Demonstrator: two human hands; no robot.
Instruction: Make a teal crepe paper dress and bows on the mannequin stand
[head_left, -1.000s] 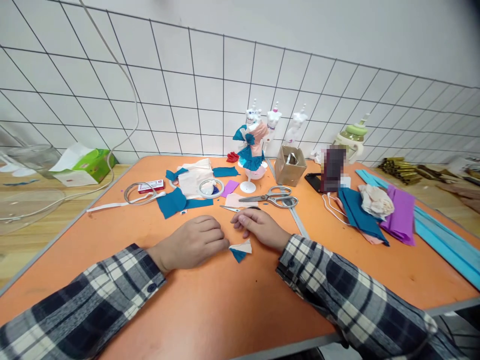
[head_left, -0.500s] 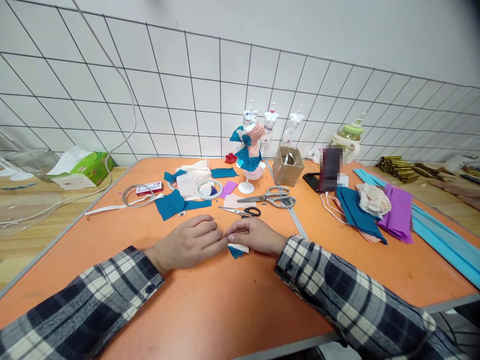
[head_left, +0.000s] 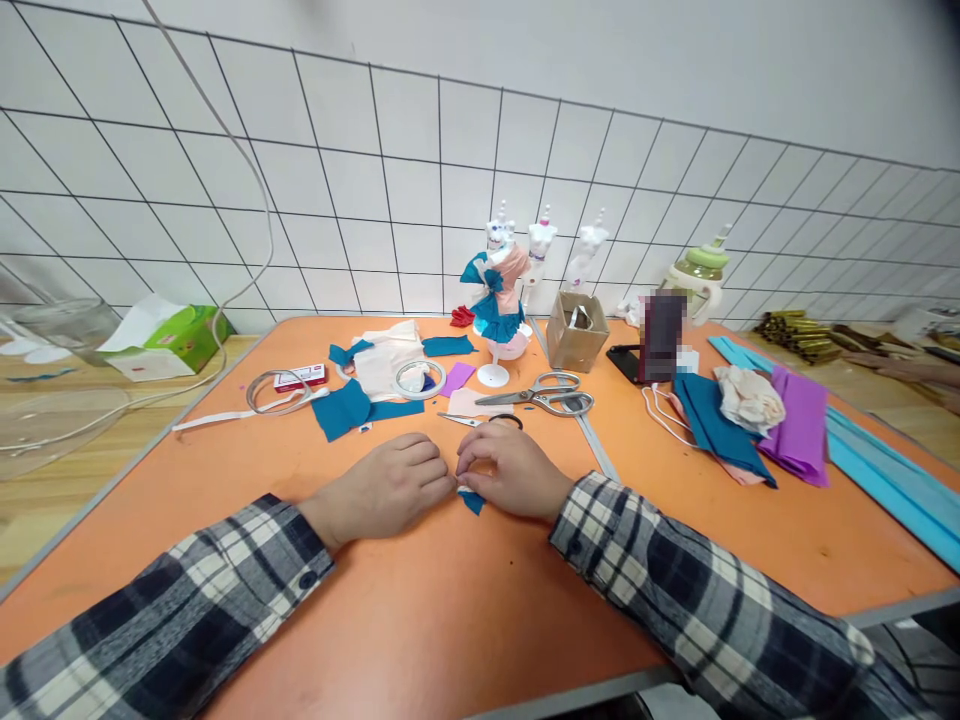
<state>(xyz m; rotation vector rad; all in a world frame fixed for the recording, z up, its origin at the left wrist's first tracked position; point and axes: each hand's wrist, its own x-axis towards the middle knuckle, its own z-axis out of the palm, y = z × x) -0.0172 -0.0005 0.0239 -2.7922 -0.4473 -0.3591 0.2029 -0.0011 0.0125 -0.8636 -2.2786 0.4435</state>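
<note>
Low over the table's middle, my left hand (head_left: 390, 487) and my right hand (head_left: 517, 474) meet at the fingertips. A small blue and white piece of crepe paper (head_left: 471, 501) pokes out below my right hand, whose thumb and fingers pinch it. My left fingers are curled closed at the piece's left edge; their tips are hidden. Just beyond my right hand lie small scissors (head_left: 459, 419), their black handle partly covered. Large metal scissors (head_left: 551, 394) rest behind them. Farther back stands a mini dress form (head_left: 495, 290) dressed in blue and pink crepe paper.
Blue scraps (head_left: 343, 410), white paper (head_left: 388, 360) and a tape roll (head_left: 420, 379) lie at left centre. Two bare dress forms (head_left: 541, 240) stand by the tiled wall, near a small box (head_left: 576, 335). On the right are a phone (head_left: 661, 335), folded purple paper (head_left: 796, 430) and a bottle (head_left: 696, 280).
My right hand has turned and closed further over the crepe paper, so less of the white part shows. My left hand has shifted slightly right.
</note>
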